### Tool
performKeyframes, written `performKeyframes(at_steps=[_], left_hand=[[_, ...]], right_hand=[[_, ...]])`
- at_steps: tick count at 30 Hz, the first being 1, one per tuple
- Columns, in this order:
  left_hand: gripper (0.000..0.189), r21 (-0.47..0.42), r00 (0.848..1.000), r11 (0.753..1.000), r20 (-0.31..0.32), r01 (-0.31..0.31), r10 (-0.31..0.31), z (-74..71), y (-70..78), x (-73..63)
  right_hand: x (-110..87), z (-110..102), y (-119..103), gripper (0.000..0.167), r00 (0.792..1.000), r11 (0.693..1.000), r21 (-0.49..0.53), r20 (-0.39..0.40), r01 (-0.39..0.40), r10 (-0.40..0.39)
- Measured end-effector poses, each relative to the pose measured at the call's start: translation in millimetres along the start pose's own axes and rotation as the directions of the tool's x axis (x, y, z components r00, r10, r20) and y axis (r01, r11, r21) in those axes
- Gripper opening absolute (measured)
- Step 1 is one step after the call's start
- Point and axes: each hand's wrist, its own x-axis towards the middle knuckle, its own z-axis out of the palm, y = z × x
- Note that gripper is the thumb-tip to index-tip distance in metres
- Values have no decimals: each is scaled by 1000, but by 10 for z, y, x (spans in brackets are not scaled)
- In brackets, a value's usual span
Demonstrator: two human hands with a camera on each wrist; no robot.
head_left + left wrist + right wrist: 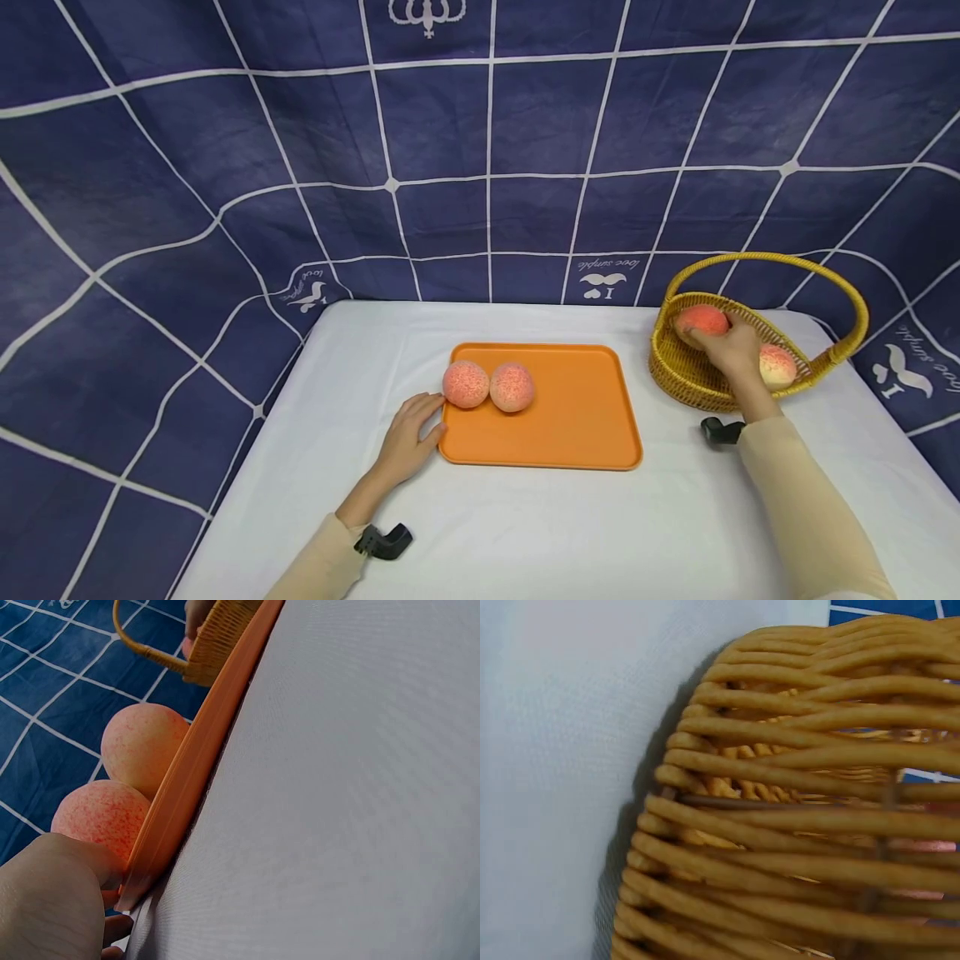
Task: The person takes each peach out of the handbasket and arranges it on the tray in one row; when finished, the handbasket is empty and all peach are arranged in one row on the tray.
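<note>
My right hand (737, 346) reaches into a yellow wicker basket (678, 382) and grips a red-pink peach (702, 320) at its left end. A second, paler peach (777, 367) lies in the basket to the right of the wrist. My left hand (407, 437) rests against the left edge of an orange tray (573, 412), its fingers relaxed. On the tray, beside that hand, two peaches (466, 384) sit side by side at the left. In the right wrist view the basket's woven wall (795, 787) hides the hand.
A white cloth (540, 525) covers the table. Above the basket arches its tall handle (765, 257). Behind the table hangs a dark blue cloth (540, 217) with white lines. A black wrist device (384, 542) sits at the left wrist.
</note>
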Motion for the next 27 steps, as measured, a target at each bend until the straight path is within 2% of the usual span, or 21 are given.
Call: performKeyframes(at_steps=[5,11,19,23,27], left_hand=[[45,-2,1000,1000,2,5,-5,4,2,1],[45,-3,1000,1000,12,13,-13,1,-8,6],[45,-6,1000,1000,7,9,-9,-2,-16,4],[45,-6,1000,1000,11,9,-9,2,-17,1],[45,-7,1000,1000,8,2,-2,5,-16,2]], right_hand=[[-160,-67,-51,88,998,1000,22,-61,14,-12],[-400,-109,-119,81,986,995,56,-150,88,-79],[-686,-24,-290,79,985,985,102,-110,141,-130],[-791,90,-373,76,973,969,115,-100,217,-207],[-881,245,-469,77,956,945,144,-56,293,-288]])
